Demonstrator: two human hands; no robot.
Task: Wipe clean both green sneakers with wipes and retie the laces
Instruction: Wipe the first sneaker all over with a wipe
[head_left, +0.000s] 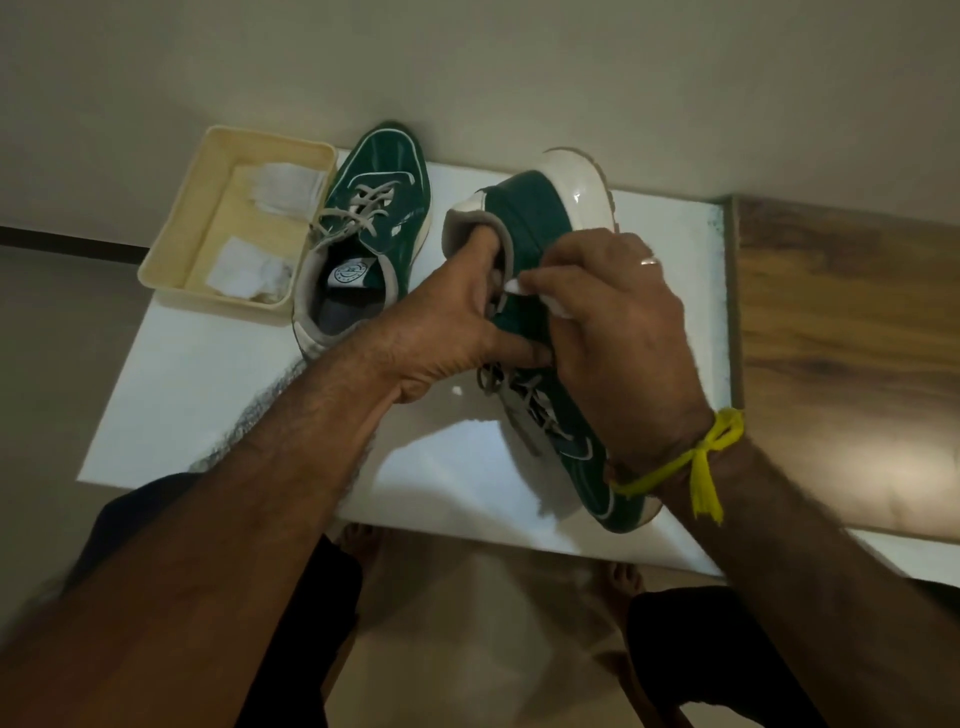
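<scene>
Right sneaker (540, 332) tilted on surface (218, 395) — left hand (452, 332) fingers hooked in collar, right hand (613, 322) pinching wipe (514, 286) against side. Wiping apparently underway; second sneaker (363, 228) beyond left fingers — laces on both look loose, retying pending.

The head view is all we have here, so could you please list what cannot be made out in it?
- Held sneaker: its middle is hidden by both hands.
- Wipe: mostly covered by the right hand.
- Left hand: fingers hidden inside the shoe collar.
- Other sneaker: insole logo too small to read.
- Tray: whether its wipes are used is unclear.
</scene>
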